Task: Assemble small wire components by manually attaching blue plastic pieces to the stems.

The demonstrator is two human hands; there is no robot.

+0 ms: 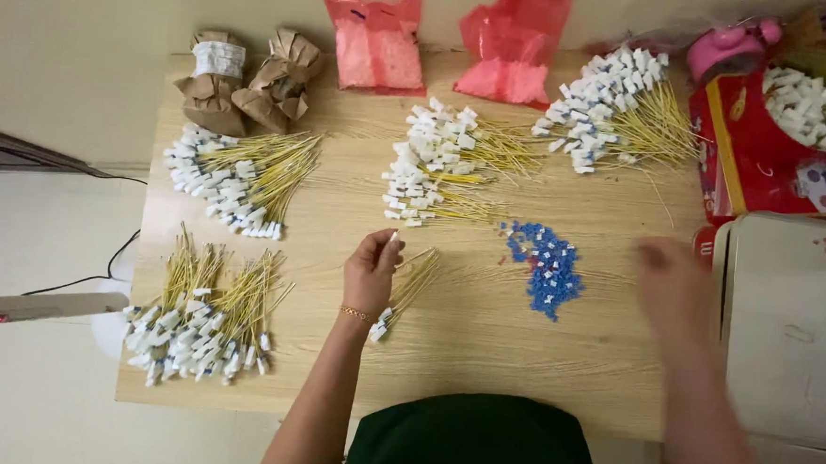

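Two hands over a pale wooden table (pixel 482 358) in the head view. The left hand (pixel 370 269) sits near the table's middle, fingers pinched together around a small white piece (pixel 395 240) at the fingertips, a thin gold bracelet (pixel 354 312) on the wrist. Just beside it, touching the heel of the palm, lies a small bundle of yellow wires with white ends (pixel 402 293). The right hand (pixel 676 282) is a blur off to the right, near the white box (pixel 789 327); how far its fingers are spread, or whether they hold anything, I cannot tell. Between the hands, a scatter of small blue pieces (pixel 545 265).

Around them, bigger heaps of the same yellow wires: one at the lower left (pixel 203 315), one above it (pixel 237 178), one at centre top (pixel 445 163), one at upper right (pixel 613 106). Along the far edge, two brown paper bundles (pixel 246 84) and two red plastic bags (pixel 442 40). At right, a red carton (pixel 752 151) filled with white pieces.
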